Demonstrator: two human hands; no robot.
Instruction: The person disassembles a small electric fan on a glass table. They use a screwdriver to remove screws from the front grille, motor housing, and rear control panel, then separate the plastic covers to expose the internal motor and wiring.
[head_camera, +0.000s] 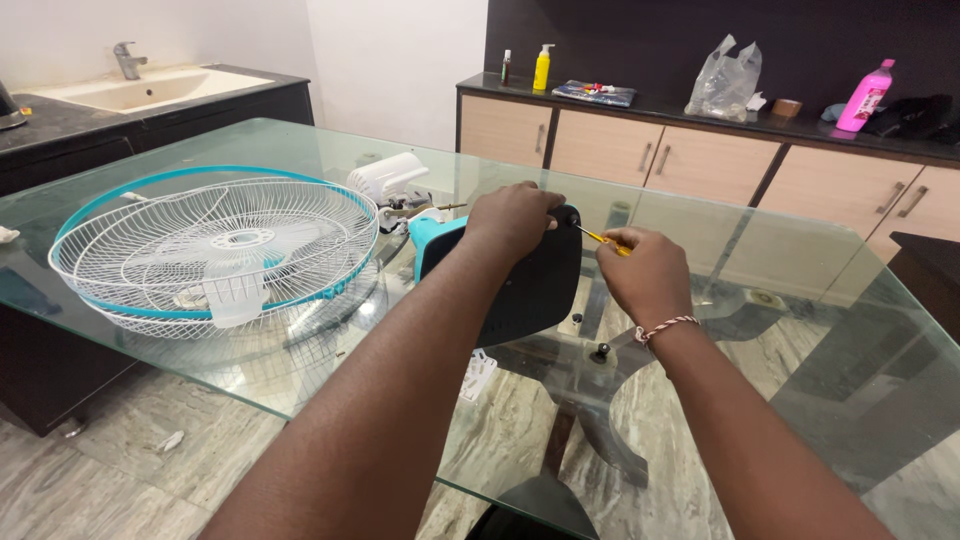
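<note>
We saw a black fan housing (525, 285) with a teal edge, tilted up on the glass table | our left hand gripped its top rim | a thin yellow-handled screwdriver (603, 239) lay pinched in our right hand, tip touching that rim.

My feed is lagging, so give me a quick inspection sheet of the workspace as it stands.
Surface: glass table, floor visible through it.
Job's things: black fan housing with a teal edge, tilted up on the table; yellow-handled screwdriver, tip at the housing's top edge.
Clutter: white and teal fan guard lying flat at left; white fan part behind it; small white piece near the front.
Hands: left hand grips the housing's top; right hand holds the screwdriver.
Cables: nothing seen.
Surroundings: sink at rear left; cabinet counter with bottles and a plastic bag.
</note>
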